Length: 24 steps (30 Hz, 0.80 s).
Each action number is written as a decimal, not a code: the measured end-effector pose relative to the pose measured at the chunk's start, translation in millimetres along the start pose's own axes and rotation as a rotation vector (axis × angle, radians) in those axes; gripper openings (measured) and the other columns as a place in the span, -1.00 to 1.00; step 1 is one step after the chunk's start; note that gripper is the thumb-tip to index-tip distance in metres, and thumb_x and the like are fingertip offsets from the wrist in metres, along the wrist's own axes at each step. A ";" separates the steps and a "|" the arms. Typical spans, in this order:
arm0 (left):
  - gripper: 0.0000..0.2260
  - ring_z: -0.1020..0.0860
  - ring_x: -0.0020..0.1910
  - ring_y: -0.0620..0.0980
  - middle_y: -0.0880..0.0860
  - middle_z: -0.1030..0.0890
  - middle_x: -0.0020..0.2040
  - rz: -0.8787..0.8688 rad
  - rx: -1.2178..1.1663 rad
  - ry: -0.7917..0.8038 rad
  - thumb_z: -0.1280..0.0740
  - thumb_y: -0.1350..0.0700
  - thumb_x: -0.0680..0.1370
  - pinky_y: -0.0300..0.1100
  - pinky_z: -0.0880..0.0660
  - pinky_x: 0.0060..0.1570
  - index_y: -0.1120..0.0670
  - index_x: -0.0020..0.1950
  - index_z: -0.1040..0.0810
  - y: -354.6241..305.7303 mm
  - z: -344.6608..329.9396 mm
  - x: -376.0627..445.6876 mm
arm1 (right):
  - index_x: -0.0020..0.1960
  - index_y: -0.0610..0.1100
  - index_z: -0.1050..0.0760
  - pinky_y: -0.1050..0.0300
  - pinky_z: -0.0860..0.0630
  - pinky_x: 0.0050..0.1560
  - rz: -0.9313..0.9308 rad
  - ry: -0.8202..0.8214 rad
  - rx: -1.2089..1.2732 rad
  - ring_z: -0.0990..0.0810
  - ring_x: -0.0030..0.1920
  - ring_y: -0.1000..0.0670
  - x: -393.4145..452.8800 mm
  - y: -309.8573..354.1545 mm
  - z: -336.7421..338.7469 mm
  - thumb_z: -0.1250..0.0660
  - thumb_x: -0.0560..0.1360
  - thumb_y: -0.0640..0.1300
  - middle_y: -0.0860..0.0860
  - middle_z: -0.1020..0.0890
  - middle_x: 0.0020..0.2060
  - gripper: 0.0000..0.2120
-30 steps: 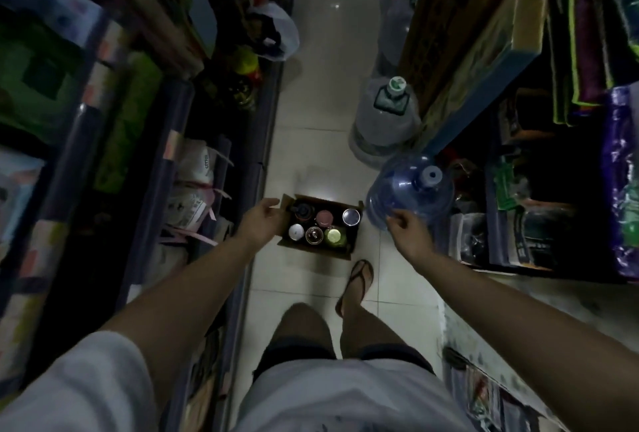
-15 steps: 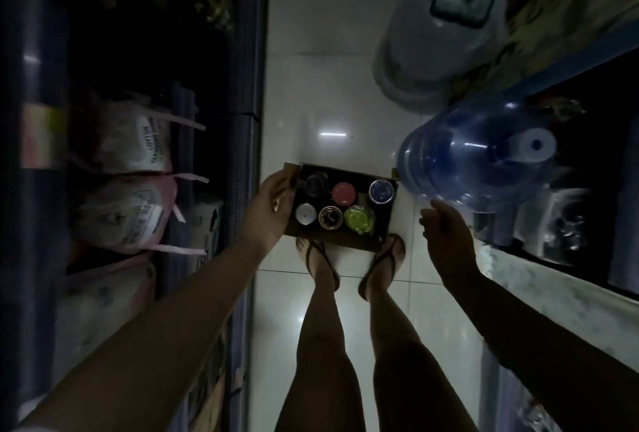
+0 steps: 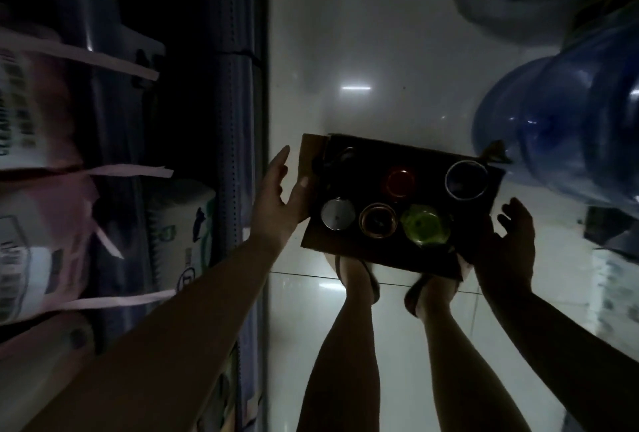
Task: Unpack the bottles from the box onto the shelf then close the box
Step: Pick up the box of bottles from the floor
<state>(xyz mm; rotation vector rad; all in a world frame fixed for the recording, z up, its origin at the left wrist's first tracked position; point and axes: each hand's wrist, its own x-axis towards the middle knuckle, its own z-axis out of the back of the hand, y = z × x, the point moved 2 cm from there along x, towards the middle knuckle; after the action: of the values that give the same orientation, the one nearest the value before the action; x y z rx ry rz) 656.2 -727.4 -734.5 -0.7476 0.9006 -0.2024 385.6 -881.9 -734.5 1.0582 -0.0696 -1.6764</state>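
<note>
- Nothing is unpacked yet, by my reading: the open brown cardboard box [image 3: 390, 252] sits on the pale tiled floor [image 3: 363, 51] just ahead of your feet, with six bottles [image 3: 380, 205] standing inside, caps up.
- Your left hand [image 3: 280, 203] lies against the box's 9 o'clock flap, fingers straight, thumb on the cardboard.
- Your right hand [image 3: 508, 241] is at the 3 o'clock corner, fingers loosely spread; whether it touches the box, I cannot tell.
- Unloading and closing both remain.
- The dark shelf [image 3: 238, 120] edge runs close at 9 o'clock; a large blue water jug [image 3: 560, 127] crowds 2 o'clock. Open floor lies at 12.
</note>
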 end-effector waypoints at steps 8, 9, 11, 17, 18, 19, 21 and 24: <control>-0.35 -0.17 0.48 -0.19 -0.22 -0.16 0.52 -0.077 0.038 0.096 -0.26 0.10 0.60 -0.02 -0.25 0.45 -0.22 0.54 0.04 30.6 -29.3 24.8 | 0.53 -0.10 -0.08 0.63 -0.24 0.16 0.239 -0.008 -0.030 -0.21 0.23 0.58 23.4 -27.1 -31.9 -0.25 0.58 -0.22 0.39 -0.27 0.29 -0.41; -0.35 -0.14 0.47 -0.23 -0.29 -0.14 0.49 -0.094 0.065 0.098 -0.26 0.10 0.60 -0.05 -0.22 0.46 -0.21 0.54 0.05 32.4 -32.8 26.5 | 0.54 -0.08 -0.05 0.59 -0.24 0.20 0.249 -0.005 -0.031 -0.20 0.27 0.54 23.9 -30.2 -31.8 -0.26 0.58 -0.21 0.38 -0.25 0.33 -0.39; -0.35 -0.12 0.44 -0.31 -0.32 -0.12 0.46 -0.111 0.076 0.086 -0.25 0.11 0.61 -0.22 -0.20 0.43 -0.17 0.55 0.06 36.0 -36.4 29.7 | 0.55 -0.03 -0.01 0.35 -0.29 0.32 0.241 0.012 -0.030 -0.27 0.38 0.30 24.9 -35.1 -29.1 -0.28 0.56 -0.15 0.22 -0.26 0.42 -0.33; -0.34 -0.21 0.45 -0.15 -0.14 -0.15 0.52 -0.070 -0.035 0.085 -0.22 0.24 0.60 -0.37 -0.38 0.26 -0.19 0.52 0.05 39.2 -24.4 38.3 | 0.54 0.02 0.08 0.05 -0.44 0.13 0.165 0.017 -0.054 -0.48 0.22 -0.05 30.8 -47.2 -10.0 -0.27 0.54 -0.10 -0.15 -0.43 0.37 -0.28; -0.33 -0.22 0.45 -0.13 -0.13 -0.16 0.52 -0.070 -0.039 0.085 -0.20 0.29 0.60 -0.34 -0.41 0.25 -0.20 0.52 0.05 40.4 -21.7 40.2 | 0.55 0.03 0.08 0.08 -0.44 0.08 0.151 0.018 -0.055 -0.49 0.18 -0.05 33.1 -49.9 -7.5 -0.26 0.55 -0.13 -0.17 -0.45 0.35 -0.29; -0.33 -0.23 0.45 -0.13 -0.11 -0.16 0.52 -0.068 -0.041 0.083 -0.18 0.33 0.60 -0.36 -0.44 0.22 -0.18 0.53 0.04 41.8 -19.5 41.9 | 0.55 0.03 0.09 0.14 -0.42 0.04 0.143 0.029 -0.057 -0.48 0.15 0.00 35.1 -51.9 -5.1 -0.26 0.56 -0.16 -0.16 -0.46 0.34 -0.29; -0.34 -0.26 0.46 -0.06 -0.06 -0.19 0.54 -0.048 -0.065 0.080 -0.14 0.35 0.61 -0.17 -0.46 0.28 -0.19 0.54 0.00 43.2 -17.0 44.2 | 0.55 0.05 0.07 0.23 -0.37 0.02 0.127 0.055 -0.040 -0.40 0.14 0.08 37.8 -54.3 -1.2 -0.29 0.55 -0.20 -0.11 -0.44 0.35 -0.26; -0.35 -0.29 0.47 0.03 -0.05 -0.22 0.53 -0.048 -0.075 0.064 -0.14 0.34 0.61 0.06 -0.42 0.32 -0.24 0.52 -0.04 37.0 -16.3 40.1 | 0.55 0.06 0.04 0.38 -0.32 0.00 0.168 0.060 -0.042 -0.37 0.17 0.16 38.5 -51.9 3.4 -0.36 0.50 -0.18 0.09 -0.40 0.32 -0.21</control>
<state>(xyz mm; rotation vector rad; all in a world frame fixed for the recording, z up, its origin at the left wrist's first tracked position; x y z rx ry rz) 663.4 -726.8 -791.0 -0.8364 0.9560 -0.2370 344.4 -893.5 -783.1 1.0411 -0.0820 -1.4887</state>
